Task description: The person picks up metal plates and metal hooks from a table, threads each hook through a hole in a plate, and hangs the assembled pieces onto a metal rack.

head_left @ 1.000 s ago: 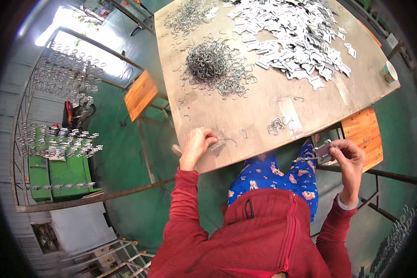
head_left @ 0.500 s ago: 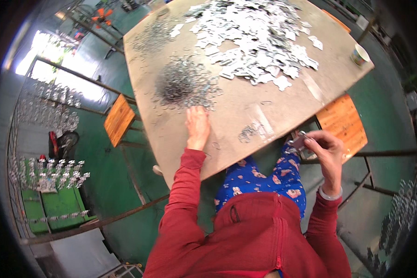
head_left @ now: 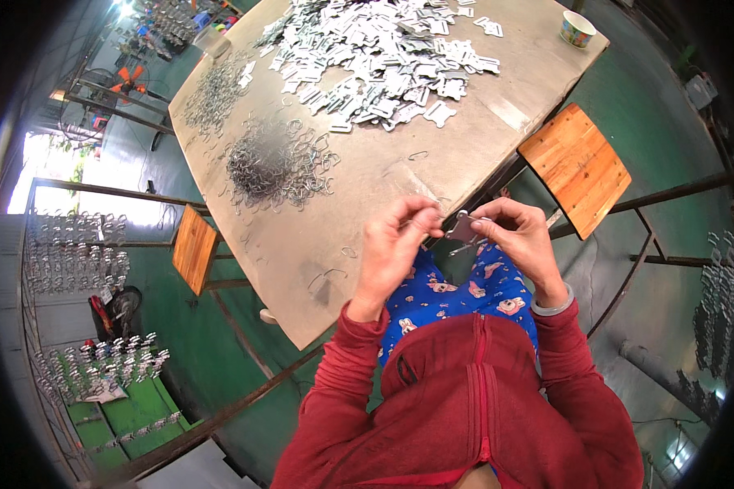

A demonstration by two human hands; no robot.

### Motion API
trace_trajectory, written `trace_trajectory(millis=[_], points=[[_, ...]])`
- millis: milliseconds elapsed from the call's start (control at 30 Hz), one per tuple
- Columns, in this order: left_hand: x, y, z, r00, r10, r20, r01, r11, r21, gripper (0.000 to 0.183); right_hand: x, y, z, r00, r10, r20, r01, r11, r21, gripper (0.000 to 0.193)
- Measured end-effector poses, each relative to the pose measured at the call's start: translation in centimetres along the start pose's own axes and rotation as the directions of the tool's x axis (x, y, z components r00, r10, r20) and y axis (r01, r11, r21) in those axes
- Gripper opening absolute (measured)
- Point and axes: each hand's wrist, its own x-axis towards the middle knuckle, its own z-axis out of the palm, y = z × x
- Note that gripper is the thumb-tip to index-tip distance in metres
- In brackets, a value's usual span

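In front of my lap, just off the table's near edge, my two hands meet. My right hand [head_left: 523, 242] pinches a small flat metal plate [head_left: 463, 229] with rounded, notched ends. Close against its left side, my left hand [head_left: 395, 248] is closed in a pinch; whatever is between its fingertips is too small to make out. Beyond the left hand, a heap of small bent wire hooks [head_left: 276, 167] lies on the table [head_left: 257, 253]. A large pile of similar pale metal plates [head_left: 383, 65] covers the table's far part.
A second, thinner scatter of wire pieces [head_left: 212, 98] lies at the far left. A paper cup [head_left: 577, 29] stands at the far right corner. Wooden stools [head_left: 575, 167] flank the table. Racks of hanging metal parts [head_left: 77, 253] stand to the left.
My left hand has left the edge of the wire heap and come right and nearer, to the plate. My right hand still holds the plate, now further left. The view has shifted.
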Motion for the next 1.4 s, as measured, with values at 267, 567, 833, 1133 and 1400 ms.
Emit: trace_trajectory(millis=[267, 567, 833, 1133, 1400], points=[[0.3, -1.5, 1.6, 0.993, 0.115, 0.032, -0.117, 0.992, 0.043, 0.016, -0.9, 0.6, 1.0, 0.996, -0.017, -0.091, 0.022, 0.999, 0.05, 0.01], [0.5, -2.5, 2.5, 0.999, -0.009, -0.031, 0.004, 0.989, -0.147, 0.016, -0.8, 1.5, 1.6, 0.975, -0.092, -0.203, 0.115, 0.988, 0.103, 0.01], [0.7, -2.4, 4.4, 0.991, 0.102, -0.087, -0.112, 0.986, -0.121, 0.014, 0.0, 1.7, 1.0, 0.915, -0.353, -0.198, 0.308, 0.925, -0.223, 0.014], [0.2, -2.6, 4.4, 0.923, 0.376, -0.083, -0.365, 0.923, 0.12, 0.007, 11.7, 3.6, -1.9, 0.922, -0.335, -0.196, 0.206, 0.849, -0.486, 0.022], [-0.9, -3.5, 4.8, 0.896, 0.437, -0.084, -0.419, 0.892, 0.168, 0.01, 21.8, 5.5, 2.0, 0.981, -0.056, -0.184, -0.081, 0.748, -0.659, 0.03]])
